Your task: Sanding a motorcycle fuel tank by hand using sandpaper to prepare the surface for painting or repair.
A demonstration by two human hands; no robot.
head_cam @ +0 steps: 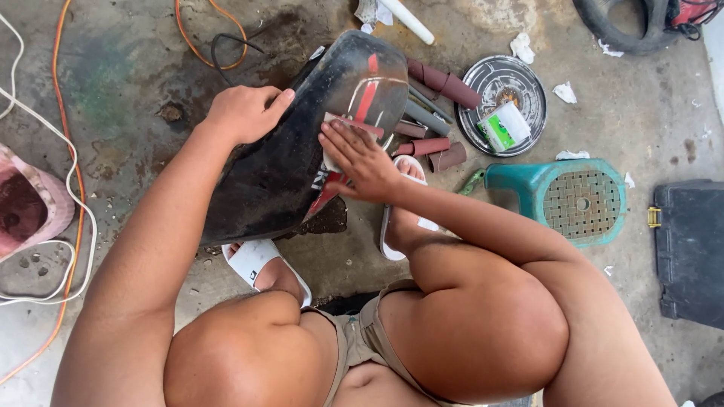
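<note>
A black curved plastic panel [279,166] with red and white stripes stands tilted on the concrete floor between my feet. My left hand [245,111] grips its upper left edge, fingers curled over the rim. My right hand [360,158] lies flat on the panel's striped face, pressing a small pale piece of sandpaper [332,119] under the fingers. Both knees fill the bottom of the view.
Rolls of brown sandpaper [445,83] lie behind the panel beside a round metal lid [504,105] holding a small packet. A teal plastic stool [573,197] lies at right, a black case [690,252] beyond it. Orange and white cables [72,173] run at left.
</note>
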